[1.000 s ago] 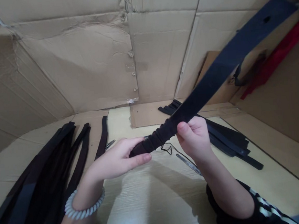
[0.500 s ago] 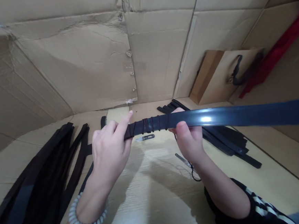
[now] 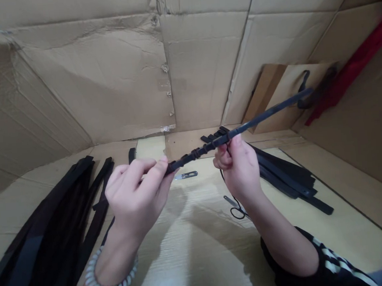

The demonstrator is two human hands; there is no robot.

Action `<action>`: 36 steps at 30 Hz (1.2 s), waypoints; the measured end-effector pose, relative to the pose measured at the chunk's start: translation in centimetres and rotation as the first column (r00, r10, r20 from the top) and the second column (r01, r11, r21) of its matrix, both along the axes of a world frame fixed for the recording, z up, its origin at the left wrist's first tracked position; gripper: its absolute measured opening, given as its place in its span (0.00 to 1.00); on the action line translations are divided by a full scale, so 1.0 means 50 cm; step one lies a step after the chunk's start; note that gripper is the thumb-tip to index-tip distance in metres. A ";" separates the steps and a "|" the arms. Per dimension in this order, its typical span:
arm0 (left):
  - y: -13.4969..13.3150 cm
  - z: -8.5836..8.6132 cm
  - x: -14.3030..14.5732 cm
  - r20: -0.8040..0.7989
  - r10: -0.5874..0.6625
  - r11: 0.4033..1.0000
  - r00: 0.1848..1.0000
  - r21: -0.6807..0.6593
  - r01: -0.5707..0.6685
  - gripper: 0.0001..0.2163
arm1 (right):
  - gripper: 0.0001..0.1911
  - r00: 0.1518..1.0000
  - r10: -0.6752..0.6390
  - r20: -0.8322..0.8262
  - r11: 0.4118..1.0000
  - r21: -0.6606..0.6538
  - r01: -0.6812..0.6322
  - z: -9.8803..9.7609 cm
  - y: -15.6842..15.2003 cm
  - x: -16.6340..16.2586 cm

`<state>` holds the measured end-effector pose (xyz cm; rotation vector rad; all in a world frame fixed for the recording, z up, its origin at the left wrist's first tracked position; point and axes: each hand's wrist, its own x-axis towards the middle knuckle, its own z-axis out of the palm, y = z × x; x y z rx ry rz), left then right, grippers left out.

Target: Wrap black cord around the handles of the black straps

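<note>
Both hands hold one long black strap (image 3: 261, 116) above the wooden table (image 3: 199, 248). My left hand (image 3: 137, 193) pinches its near end between thumb and fingers. My right hand (image 3: 239, 165) grips it a little further along, where black thread is wound round it in several turns. The strap shows edge-on and runs up to the right toward a brown paper bag (image 3: 280, 96). A loose black thread (image 3: 236, 210) hangs from my right hand down to the table.
A heap of black straps (image 3: 52, 224) lies at the left, another pile of straps (image 3: 286, 175) at the right. Small thread snips (image 3: 187, 175) and a metal tool (image 3: 230, 200) lie on the table. Cardboard walls (image 3: 106, 79) enclose the space; a red object (image 3: 353, 68) leans at right.
The strap has been turned from flat-side-up to edge-on, and its far end has swung up to the right. My left hand has closed on the near end.
</note>
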<state>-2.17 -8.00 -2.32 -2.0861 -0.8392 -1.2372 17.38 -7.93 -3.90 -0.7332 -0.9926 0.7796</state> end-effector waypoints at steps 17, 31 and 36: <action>0.034 0.020 -0.047 -0.137 -0.269 0.604 0.953 -0.795 0.056 0.14 | 0.17 0.980 -0.035 0.196 0.997 0.076 0.020 0.005 -0.011 0.018; 0.036 -0.006 -0.023 -0.130 0.191 0.855 0.973 -0.464 -0.230 0.21 | 0.27 0.980 -0.009 0.201 1.000 0.014 0.006 -0.008 -0.011 0.010; 0.045 -0.009 -0.030 -0.038 0.123 0.899 0.992 -0.418 -0.128 0.20 | 0.28 0.987 0.040 0.155 0.999 0.002 -0.041 -0.013 -0.004 0.009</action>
